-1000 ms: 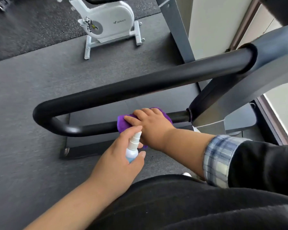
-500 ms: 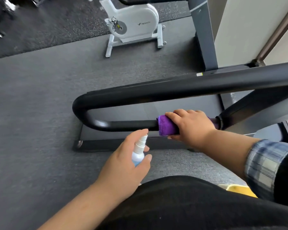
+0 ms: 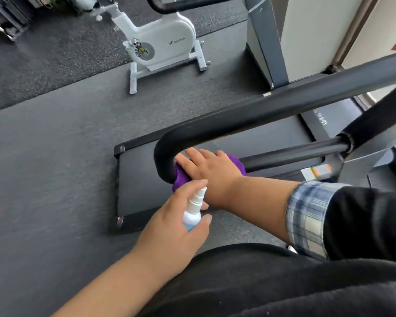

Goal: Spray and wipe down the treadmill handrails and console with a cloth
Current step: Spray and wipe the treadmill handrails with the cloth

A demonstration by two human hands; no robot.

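right hand on cloth at the handrail bend; left hand with spray bottle just before it; exercise bike behind.

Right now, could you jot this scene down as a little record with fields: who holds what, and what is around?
left hand: grips the spray bottle, nozzle up
right hand: presses the purple cloth on the handrail
handrail: black, cloth at its curved end
treadmill deck: dark, below the rail
background: white exercise bike on grey floor
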